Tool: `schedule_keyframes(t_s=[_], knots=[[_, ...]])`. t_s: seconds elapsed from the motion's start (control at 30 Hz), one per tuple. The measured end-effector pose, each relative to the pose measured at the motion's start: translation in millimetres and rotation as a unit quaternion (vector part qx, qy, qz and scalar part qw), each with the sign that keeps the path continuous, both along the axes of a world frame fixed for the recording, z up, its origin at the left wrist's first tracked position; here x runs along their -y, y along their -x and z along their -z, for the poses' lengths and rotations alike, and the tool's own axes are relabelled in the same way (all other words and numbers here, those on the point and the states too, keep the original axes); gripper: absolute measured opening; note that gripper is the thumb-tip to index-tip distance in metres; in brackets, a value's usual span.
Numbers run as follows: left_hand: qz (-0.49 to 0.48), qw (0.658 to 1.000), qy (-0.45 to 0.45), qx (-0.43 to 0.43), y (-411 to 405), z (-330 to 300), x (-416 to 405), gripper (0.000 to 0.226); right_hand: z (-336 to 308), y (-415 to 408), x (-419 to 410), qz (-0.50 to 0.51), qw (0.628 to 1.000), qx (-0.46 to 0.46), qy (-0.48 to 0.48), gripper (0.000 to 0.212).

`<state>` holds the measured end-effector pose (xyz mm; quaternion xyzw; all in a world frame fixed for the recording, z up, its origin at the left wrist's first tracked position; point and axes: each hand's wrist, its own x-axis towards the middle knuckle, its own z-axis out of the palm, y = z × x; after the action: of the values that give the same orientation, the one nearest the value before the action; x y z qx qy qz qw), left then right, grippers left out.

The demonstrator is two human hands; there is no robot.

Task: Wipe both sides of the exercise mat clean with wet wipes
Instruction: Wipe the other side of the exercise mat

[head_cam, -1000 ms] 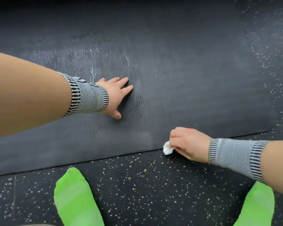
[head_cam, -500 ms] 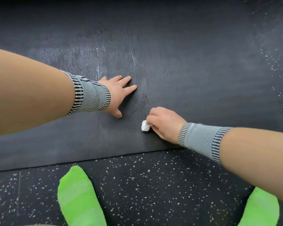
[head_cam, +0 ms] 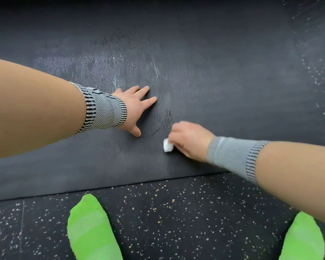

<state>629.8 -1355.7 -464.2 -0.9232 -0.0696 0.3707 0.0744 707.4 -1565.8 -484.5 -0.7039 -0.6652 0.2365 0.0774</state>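
Note:
A dark grey ribbed exercise mat (head_cam: 233, 76) lies flat across the floor, with pale wet streaks on its left middle part. My left hand (head_cam: 137, 109) presses flat on the mat, fingers straight and spread. Just to its right, my right hand (head_cam: 188, 139) grips a small wadded white wet wipe (head_cam: 167, 145) and holds it against the mat, a little in from the near edge. Both wrists wear grey knitted bands.
In front of the mat's near edge is black rubber flooring (head_cam: 167, 212) with pale speckles. My two feet in bright green socks stand on it, the left sock (head_cam: 90, 231) and the right sock (head_cam: 304, 239). Speckled floor also shows past the mat at the right.
My right hand has carried the wipe from the mat's near edge up and left onto the mat, close to my left hand. The left hand has stayed pressed in place.

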Motion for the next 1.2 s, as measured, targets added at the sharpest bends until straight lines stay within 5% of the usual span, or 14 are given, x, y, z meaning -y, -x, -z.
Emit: schedule_keyframes(t_s=[0.13,0.4,0.63,0.93,1.2], knots=[[0.0,1.0,0.003,0.003,-0.4,0.2,-0.4,0.124,-2.3,-6.7,-7.7,0.025,0.999,0.022,-0.006,0.016],[-0.017,1.0,0.0,0.013,2.7,-1.9,-12.0,0.123,-8.8,11.0,27.5,-0.129,0.991,-0.025,0.022,0.012],[-0.029,1.0,0.004,0.007,3.5,-3.3,-11.7,0.12,-3.5,-33.8,-46.7,0.021,0.995,0.097,0.013,0.023],[-0.027,0.999,0.013,0.033,1.4,1.1,-18.8,0.112,-10.3,-17.2,-8.7,-0.065,0.995,0.074,0.005,0.008],[-0.042,0.998,0.033,0.037,0.4,5.5,-22.7,0.114,-2.2,-56.8,-77.3,0.093,0.988,0.124,0.013,0.021]])
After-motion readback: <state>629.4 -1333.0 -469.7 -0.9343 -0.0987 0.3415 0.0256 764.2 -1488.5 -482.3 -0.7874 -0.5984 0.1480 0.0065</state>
